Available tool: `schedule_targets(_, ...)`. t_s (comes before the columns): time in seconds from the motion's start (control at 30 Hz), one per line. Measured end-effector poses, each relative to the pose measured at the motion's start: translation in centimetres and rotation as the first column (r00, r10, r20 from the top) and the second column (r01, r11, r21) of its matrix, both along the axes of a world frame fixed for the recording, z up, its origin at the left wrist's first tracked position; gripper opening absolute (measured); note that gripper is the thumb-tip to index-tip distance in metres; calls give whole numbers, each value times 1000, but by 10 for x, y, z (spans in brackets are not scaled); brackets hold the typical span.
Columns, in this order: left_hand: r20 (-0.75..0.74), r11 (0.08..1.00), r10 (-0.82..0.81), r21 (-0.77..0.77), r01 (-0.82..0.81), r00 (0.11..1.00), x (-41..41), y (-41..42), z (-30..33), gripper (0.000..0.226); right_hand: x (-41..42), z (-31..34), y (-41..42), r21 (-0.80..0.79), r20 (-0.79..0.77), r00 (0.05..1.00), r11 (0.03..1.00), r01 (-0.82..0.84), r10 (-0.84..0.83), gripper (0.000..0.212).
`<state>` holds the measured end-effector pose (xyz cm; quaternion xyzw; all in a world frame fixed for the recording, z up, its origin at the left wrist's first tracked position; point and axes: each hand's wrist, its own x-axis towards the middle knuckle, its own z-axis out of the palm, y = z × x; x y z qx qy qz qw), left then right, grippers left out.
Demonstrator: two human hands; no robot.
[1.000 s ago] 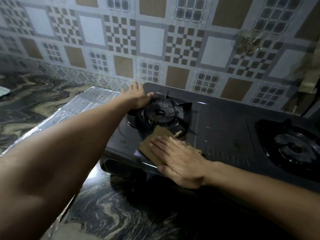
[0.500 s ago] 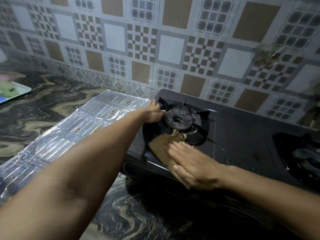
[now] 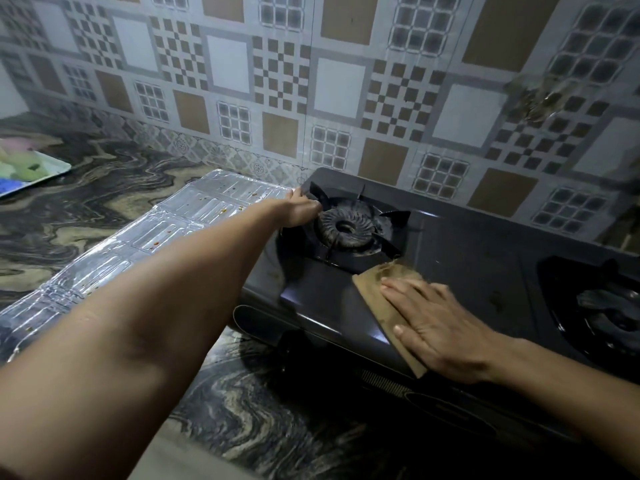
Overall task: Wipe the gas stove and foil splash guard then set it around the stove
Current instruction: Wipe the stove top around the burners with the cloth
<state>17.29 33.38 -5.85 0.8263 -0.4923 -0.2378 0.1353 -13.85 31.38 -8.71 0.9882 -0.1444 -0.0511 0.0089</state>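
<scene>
The dark two-burner gas stove (image 3: 464, 247) stands against the tiled wall. My left hand (image 3: 298, 212) reaches to the left burner (image 3: 346, 227) and grips the left side of its pan support with curled fingers. My right hand (image 3: 437, 324) lies flat, fingers straight, and presses a brown cloth (image 3: 372, 293) onto the stove top in front of that burner, near the front edge. The foil splash guard (image 3: 156, 237) lies flat on the counter left of the stove, with small food specks on it.
The right burner (image 3: 611, 308) sits at the frame's right edge. A tray (image 3: 57, 169) with coloured items rests on the marbled counter (image 3: 104, 188) at far left. A greasy stain (image 3: 540, 98) marks the wall tiles above the stove.
My right hand has slid the cloth to the right along the stove's front, away from the burner's left side. My left hand has stayed at the left pan support.
</scene>
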Motion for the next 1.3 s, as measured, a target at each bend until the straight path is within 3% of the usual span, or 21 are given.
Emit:
schedule_targets(0.1,-196,997,28,-60,-41,980,-1,2,4,24,22,1,12,21,12,997,996,-83,82,73)
schedule_targets(0.23,-416,983,70,-125,-133,906,-11,10,14,28,73,-8,40,-61,78,978,980,-188,192,73)
schedule_targets(0.37,-622,972,78,-127,-198,779,1,20,17,41,111,-15,54,-80,115,978,983,-163,172,71)
schedule_targets(0.53,-581,933,229,-98,-347,781,30,51,25,65,150,-18,68,-122,101,987,986,-113,125,72)
schedule_targets(0.67,-621,913,215,-146,-382,753,69,83,12,65,190,-17,84,-80,88,996,997,6,1,73)
schedule_targets(0.8,-658,896,324,-18,-444,680,103,115,-17,73,226,-10,94,-8,48,988,989,149,-149,75)
schedule_targets(0.93,-695,892,353,48,-449,626,112,132,-38,75,262,5,91,-157,-24,963,952,262,-269,67)
schedule_targets(1.07,-741,893,327,40,-447,587,118,136,-45,72,287,25,73,-247,-152,931,924,291,-333,45)
schedule_targets(1.3,-771,912,272,16,-411,575,110,122,-54,57,323,26,22,-407,-287,841,853,326,-459,37)
